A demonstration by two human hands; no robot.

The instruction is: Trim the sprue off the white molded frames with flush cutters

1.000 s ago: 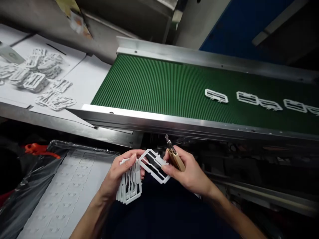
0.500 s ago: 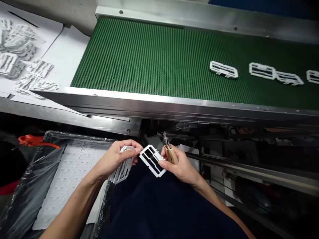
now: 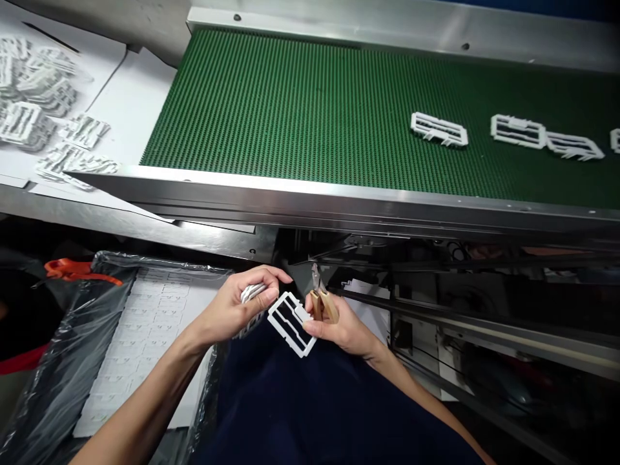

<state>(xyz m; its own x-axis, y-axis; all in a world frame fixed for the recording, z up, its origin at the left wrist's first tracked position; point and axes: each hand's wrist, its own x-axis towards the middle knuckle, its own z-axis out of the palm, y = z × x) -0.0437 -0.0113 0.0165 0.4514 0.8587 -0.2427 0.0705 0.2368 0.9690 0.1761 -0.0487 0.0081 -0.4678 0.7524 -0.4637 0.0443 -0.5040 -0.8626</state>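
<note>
- In the head view, low centre: our left hand (image 3: 249,303), fingers curled closed round a stack of white frames (image 3: 252,292), mostly hidden; index finger sticks out past the thumb.
- Our right hand (image 3: 341,326): thumb pinches one edge of a single white frame (image 3: 301,315); same hand has tan-handled pliers (image 3: 317,300) in the palm, tip up. Can't tell how far the pliers are open.
- Single frame sits tilted between our hands, its upper corner near the left thumb; can't tell if touching.
- Beyond, we see a green conveyor belt (image 3: 310,110) with a metal rail (image 3: 310,194); one loose frame (image 3: 438,130) on it, two more farther right, partial one at the edge.
- Left: pile of frames (image 3: 46,81) on white paper (image 3: 140,97).
- Below that: orange tool (image 3: 72,270), black plastic (image 3: 43,374), pale sheet (image 3: 145,336).
</note>
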